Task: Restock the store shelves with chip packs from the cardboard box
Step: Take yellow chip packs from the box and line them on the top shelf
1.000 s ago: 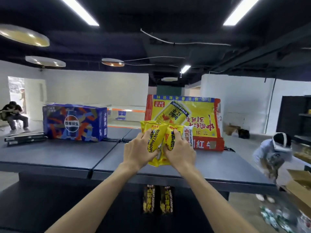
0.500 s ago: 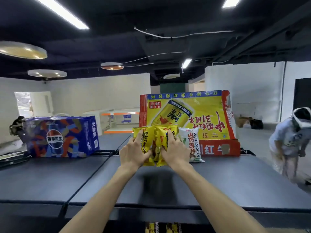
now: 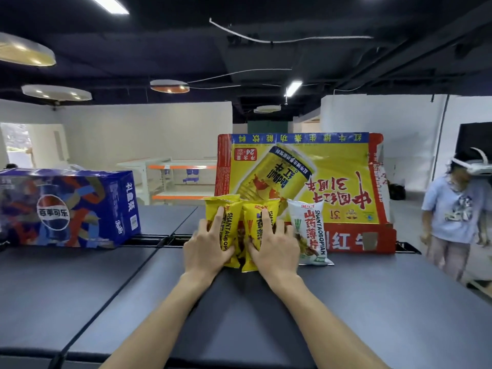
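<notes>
Two yellow chip packs stand upright on the dark shelf top [image 3: 346, 302]. My left hand [image 3: 206, 246] presses on the left yellow pack [image 3: 229, 222], fingers spread over its front. My right hand [image 3: 275, 243] holds the right yellow pack [image 3: 257, 222] the same way. A white and green chip pack [image 3: 310, 233] stands just to their right, touching the right yellow pack. All three lean against a big yellow and red drink carton [image 3: 332, 182]. The cardboard box is out of view.
A blue Pepsi carton [image 3: 66, 209] sits on the shelf top at the left. A person wearing a headset [image 3: 455, 217] stands at the right beyond the shelf. White shelving with orange trim [image 3: 183, 179] stands far behind.
Both hands carried the yellow packs forward and set them down on the shelf top beside the white pack. The view has moved closer and slightly down.
</notes>
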`<state>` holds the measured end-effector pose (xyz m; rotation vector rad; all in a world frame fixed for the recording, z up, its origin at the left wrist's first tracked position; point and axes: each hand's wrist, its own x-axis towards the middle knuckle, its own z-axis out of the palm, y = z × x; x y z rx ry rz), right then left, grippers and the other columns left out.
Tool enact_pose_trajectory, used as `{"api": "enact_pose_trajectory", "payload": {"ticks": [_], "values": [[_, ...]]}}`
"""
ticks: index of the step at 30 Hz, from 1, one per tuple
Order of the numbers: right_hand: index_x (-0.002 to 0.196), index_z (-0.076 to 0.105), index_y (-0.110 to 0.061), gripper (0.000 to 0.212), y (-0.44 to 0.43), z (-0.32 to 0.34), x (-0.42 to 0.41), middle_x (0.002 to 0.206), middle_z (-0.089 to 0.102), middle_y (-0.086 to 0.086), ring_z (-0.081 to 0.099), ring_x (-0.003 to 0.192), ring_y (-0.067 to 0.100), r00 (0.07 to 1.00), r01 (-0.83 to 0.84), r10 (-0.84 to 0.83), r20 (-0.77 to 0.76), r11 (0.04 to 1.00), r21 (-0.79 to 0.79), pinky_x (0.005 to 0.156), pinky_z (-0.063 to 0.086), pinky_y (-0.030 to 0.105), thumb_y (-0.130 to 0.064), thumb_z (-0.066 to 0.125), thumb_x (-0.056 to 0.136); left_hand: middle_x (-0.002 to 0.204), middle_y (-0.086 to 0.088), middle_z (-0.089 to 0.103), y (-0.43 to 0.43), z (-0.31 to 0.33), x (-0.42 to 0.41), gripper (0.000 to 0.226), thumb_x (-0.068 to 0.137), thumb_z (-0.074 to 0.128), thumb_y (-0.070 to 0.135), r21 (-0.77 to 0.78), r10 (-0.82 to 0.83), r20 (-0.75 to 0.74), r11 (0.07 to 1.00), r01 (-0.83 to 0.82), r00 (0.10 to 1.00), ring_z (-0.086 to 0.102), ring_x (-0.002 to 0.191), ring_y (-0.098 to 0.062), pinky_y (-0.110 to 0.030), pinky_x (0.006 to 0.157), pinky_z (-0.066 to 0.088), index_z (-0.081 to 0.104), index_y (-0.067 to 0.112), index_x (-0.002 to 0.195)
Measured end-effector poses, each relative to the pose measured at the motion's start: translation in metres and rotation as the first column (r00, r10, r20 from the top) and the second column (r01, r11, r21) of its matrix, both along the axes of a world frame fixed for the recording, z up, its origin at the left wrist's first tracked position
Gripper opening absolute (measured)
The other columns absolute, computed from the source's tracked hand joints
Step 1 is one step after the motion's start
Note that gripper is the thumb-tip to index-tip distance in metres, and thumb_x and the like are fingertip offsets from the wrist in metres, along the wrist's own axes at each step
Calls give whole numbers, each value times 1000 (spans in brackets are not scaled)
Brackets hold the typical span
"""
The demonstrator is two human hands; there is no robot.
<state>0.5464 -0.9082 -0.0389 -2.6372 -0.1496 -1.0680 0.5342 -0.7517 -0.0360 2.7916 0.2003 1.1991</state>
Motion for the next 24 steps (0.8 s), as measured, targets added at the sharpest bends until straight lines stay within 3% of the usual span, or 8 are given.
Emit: {"api": "enact_pose_trajectory", "payload": {"ticks": [3,5,10,14,24], "values": [[156,8,-28,86,-1,-5,1,135,47,9,58,107,28,998,-23,23,-67,1000,-6,69,53,37,-64,47,89,99,-6,58,2,-5,4,101,66,72,63,31,0,11,1000,0,1000,65,70,-26,-31,52,49,29,31,151],[155,2,-28,84,-1,-8,-2,129,47,8,61,99,26,998,-20,20,-63,1000,3,65,51,35,-64,43,91,101,-6,57,5,-6,3,101,68,70,64,-4,-17,0,1000,17,1000,65,74,-25,-32,55,51,24,33,153],[155,10,-27,81,-2,-8,-3,130,50,7,61,102,26,999,-50,49,16,997,54,62,53,36,-60,48,92,97,1,46,12,-7,-5,101,72,61,67,-211,-130,-79,971,111,988,62,84,-22,-36,67,54,2,46,152],[154,9,-28,83,1,-9,-4,128,48,7,62,99,26,999,-38,38,-12,999,23,61,53,35,-62,49,90,95,1,53,22,-5,-5,113,65,68,58,-229,-184,-219,964,133,958,61,91,-25,-40,75,56,-10,54,147],[154,-4,-35,94,8,0,-18,131,43,12,61,100,33,980,-5,16,-196,998,57,76,51,39,-63,56,87,104,-6,55,13,1,-16,108,70,80,47,-332,-216,-154,930,155,964,63,94,-30,-40,75,51,7,43,149]]}}
